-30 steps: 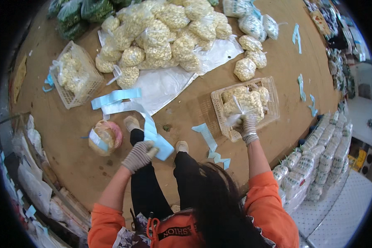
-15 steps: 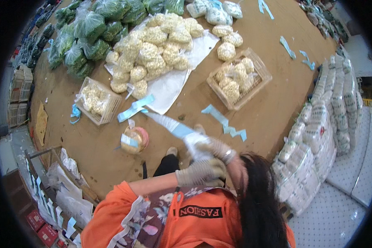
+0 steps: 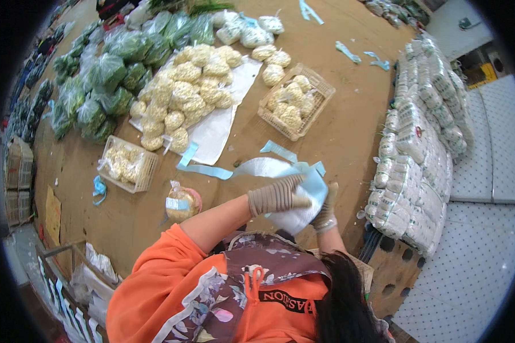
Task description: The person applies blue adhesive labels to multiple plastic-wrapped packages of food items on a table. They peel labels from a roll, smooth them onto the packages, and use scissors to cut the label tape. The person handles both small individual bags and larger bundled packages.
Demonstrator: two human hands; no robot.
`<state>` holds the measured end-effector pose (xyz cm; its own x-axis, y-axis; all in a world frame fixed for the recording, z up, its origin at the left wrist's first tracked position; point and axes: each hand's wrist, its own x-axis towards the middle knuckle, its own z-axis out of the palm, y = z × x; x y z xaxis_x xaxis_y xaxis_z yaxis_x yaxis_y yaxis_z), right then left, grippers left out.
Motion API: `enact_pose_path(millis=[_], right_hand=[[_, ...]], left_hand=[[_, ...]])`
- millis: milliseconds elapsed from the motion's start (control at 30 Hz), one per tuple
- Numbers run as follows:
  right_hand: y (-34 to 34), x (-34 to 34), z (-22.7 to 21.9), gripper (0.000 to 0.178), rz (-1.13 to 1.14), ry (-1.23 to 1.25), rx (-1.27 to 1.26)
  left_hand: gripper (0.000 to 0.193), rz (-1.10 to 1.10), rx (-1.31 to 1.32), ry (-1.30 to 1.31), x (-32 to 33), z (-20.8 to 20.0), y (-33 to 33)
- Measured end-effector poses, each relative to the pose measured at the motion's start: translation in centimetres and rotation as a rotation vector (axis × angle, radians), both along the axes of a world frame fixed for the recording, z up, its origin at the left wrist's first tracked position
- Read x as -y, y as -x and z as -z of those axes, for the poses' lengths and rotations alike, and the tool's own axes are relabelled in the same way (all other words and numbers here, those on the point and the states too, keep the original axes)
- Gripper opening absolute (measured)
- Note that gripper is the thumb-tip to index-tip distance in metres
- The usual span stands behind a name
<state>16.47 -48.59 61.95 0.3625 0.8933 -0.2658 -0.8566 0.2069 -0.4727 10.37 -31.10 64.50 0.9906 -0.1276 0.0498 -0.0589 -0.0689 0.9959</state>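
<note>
In front of my body I hold a long strip of white and light-blue label paper [image 3: 294, 218]. Its loose tail curls away to the left over the floor. My left hand [image 3: 277, 196], in a ribbed grey-beige glove, is closed over the strip from the left. My right hand [image 3: 326, 212], gloved alike, pinches the strip's right edge. Just left of my left forearm, a clear bag of pale pieces [image 3: 180, 211] with a light-blue label sits by a round pinkish thing, partly hidden behind it.
A heap of pale-filled bags [image 3: 183, 94] lies on a white sheet [image 3: 226, 128], beside bags of greens [image 3: 106, 74]. Two plastic crates [image 3: 146, 171] [image 3: 320, 100] hold similar pale bags. Stacked white packs [image 3: 406, 188] stand at right. Blue strip scraps [image 3: 99, 188] lie about the brown floor.
The label strip has come up and out from my body, bunched wider between my hands. My left hand has moved up, and my right hand has shifted to the strip's right edge. The view has shifted.
</note>
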Motion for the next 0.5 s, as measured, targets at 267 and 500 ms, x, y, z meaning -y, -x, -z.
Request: enact_pose_path(millis=[267, 500], right_hand=[[-8.5, 14.0, -6.7, 0.116, 0.697, -0.446, 0.12], [-8.3, 31.9, -6.2, 0.055, 0.855, -0.088, 0.351]], left_hand=[[0.077, 0.626, -0.557, -0.334, -3.6, -0.9, 5.6], [0.064, 0.517, -0.721, -1.19, -21.1, 10.0, 23.4]])
